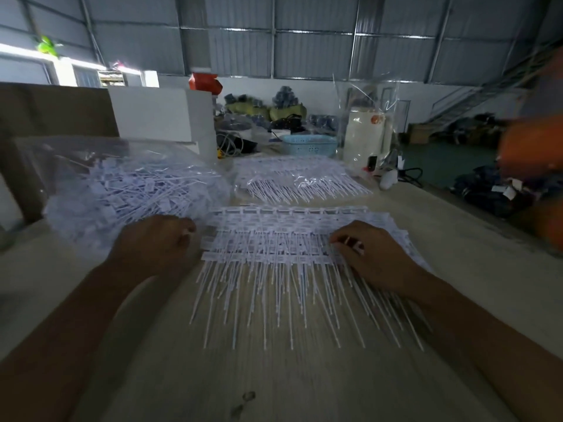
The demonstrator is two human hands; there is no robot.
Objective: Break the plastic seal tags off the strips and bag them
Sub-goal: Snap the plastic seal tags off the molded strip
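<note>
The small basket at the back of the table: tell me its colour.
Light blue. The basket shows in the head view, behind the bagged strips.

No legible text anywhere; pic too blurred and dim. The seal tags on the strips (289, 236) at mid worktop carry faint grey print blocks, prob. numbers or codes, but unreadable. Same for the loose tags in the clear bag (128, 190) at left: grey marks only, no chars to make out. The white container (364, 138) at the back has a small round orange mark near its top, maybe a logo, can't read it. The red box (204, 82) behind the white block shows no wording that can be told. No signs or labels readable on the walls.
</note>
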